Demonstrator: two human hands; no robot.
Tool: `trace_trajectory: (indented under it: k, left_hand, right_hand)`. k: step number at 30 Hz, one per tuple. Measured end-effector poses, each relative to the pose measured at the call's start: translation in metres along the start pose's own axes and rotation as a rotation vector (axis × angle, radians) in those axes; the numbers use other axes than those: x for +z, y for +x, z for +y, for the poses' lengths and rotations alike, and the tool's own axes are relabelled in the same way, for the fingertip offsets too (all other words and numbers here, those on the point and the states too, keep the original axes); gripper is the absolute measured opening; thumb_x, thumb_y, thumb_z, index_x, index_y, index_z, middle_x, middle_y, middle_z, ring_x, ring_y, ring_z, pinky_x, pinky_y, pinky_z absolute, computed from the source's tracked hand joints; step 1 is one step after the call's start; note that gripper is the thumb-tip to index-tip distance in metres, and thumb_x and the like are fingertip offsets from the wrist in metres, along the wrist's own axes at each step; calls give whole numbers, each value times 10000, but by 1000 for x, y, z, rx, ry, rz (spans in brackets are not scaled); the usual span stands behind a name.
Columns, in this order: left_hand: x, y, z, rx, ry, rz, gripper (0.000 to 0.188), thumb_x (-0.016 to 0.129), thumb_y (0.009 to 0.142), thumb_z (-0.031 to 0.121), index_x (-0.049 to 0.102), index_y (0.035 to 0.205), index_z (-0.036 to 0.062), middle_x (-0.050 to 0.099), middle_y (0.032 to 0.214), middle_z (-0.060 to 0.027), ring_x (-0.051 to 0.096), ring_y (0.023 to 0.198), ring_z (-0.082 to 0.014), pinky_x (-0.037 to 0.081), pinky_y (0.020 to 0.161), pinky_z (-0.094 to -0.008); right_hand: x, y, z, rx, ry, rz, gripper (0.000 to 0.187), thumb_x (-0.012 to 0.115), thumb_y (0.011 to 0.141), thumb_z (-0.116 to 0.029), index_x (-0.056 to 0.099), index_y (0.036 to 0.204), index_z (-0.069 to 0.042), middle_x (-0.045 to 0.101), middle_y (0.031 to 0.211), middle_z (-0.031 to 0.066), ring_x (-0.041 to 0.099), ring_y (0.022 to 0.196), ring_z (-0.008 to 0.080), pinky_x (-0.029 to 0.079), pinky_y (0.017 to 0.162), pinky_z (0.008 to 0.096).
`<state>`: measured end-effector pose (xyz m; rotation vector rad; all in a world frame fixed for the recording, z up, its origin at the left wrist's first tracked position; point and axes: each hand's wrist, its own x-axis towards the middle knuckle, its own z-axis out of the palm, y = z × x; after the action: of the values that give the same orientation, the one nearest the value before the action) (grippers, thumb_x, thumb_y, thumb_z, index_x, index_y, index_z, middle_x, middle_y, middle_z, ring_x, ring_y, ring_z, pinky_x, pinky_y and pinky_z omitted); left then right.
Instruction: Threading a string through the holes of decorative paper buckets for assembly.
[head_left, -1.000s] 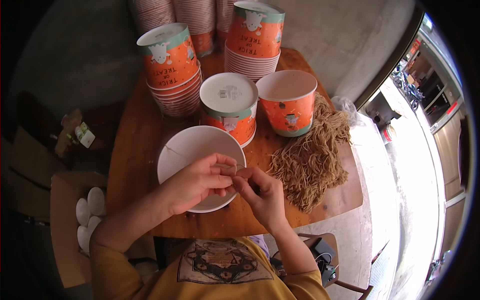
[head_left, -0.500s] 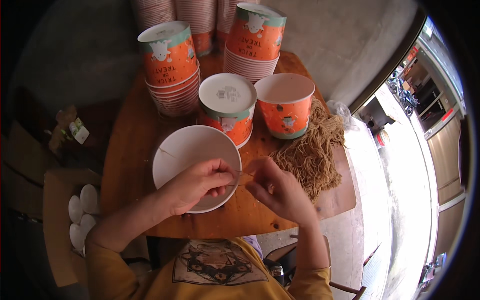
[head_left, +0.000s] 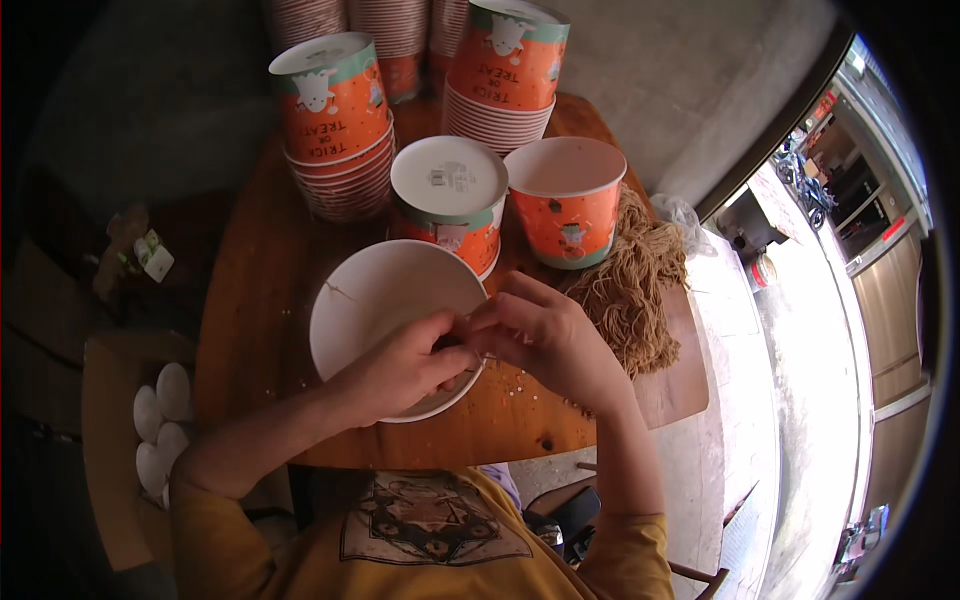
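A paper bucket (head_left: 350, 330) with a white inside stands at the table's near edge, its mouth turned toward me. A short end of thin tan cord (head_left: 338, 290) pokes through its left wall. At the right rim my left hand (head_left: 415, 358) reaches over the mouth, thumb and fingers closed in a pinch. My right hand (head_left: 545, 335) meets it there, fingertips pinched together just outside the rim. A bit of thin cord shows at their fingertips; most of it is hidden. Right of the hands lies a heap of tan cords (head_left: 635, 290).
Behind stand an upturned orange bucket (head_left: 450, 180), an upright orange bucket (head_left: 565, 170), and upturned stacks at left (head_left: 335, 110) and right (head_left: 505, 60). A cardboard box (head_left: 105, 440) with white cups sits left of the table (head_left: 260, 260). Small crumbs lie near the bucket.
My right hand has moved left and up, closing the gap to my left hand. The strand that stretched between them is now mostly covered. The view has shifted slightly.
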<state>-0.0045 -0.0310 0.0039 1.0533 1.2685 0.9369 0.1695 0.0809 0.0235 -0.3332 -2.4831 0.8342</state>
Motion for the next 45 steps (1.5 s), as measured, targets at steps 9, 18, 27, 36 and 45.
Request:
trace_trajectory:
  k: [9, 18, 27, 36, 45]
  left_hand:
    - [3, 8, -2, -4, -44, -52, 189, 579, 992, 223, 582, 1026, 37, 566, 853, 24, 522, 717, -40, 447, 622, -202]
    - [-4, 21, -3, -56, -162, -131, 166, 591, 982, 223, 595, 993, 57, 555, 843, 40, 500, 693, -30, 408, 592, -183]
    - [-1, 21, 2, -72, -155, -130, 157, 601, 982, 235, 589, 1000, 79, 560, 852, 48, 499, 711, -24, 396, 611, -177]
    - [0, 27, 1, -240, -496, -190, 110, 614, 957, 184, 596, 1019, 95, 573, 892, 25, 531, 777, -73, 416, 654, -216]
    - [-3, 25, -4, -245, -556, -177, 101, 596, 966, 144, 569, 1053, 100, 575, 939, 12, 546, 797, -88, 422, 651, -224]
  right_hand:
    - [8, -9, 14, 31, 117, 44, 115, 696, 860, -75, 629, 947, -41, 615, 921, 82, 648, 834, 277, 524, 709, 364]
    - [15, -48, 40, 185, 331, 134, 222, 714, 856, -66, 607, 1049, -45, 577, 918, 59, 585, 752, 167, 506, 657, 274]
    - [24, -53, 21, 76, -6, 271, 188, 756, 794, -53, 644, 945, -53, 551, 863, 77, 571, 731, 227, 490, 574, 333]
    - [46, -52, -6, 87, -63, 397, 200, 778, 759, -45, 649, 907, -86, 539, 803, 59, 571, 710, 236, 477, 585, 344]
    - [42, -58, -4, 30, -169, 373, 293, 796, 736, -55, 715, 1011, -115, 530, 754, 36, 550, 659, 201, 476, 564, 330]
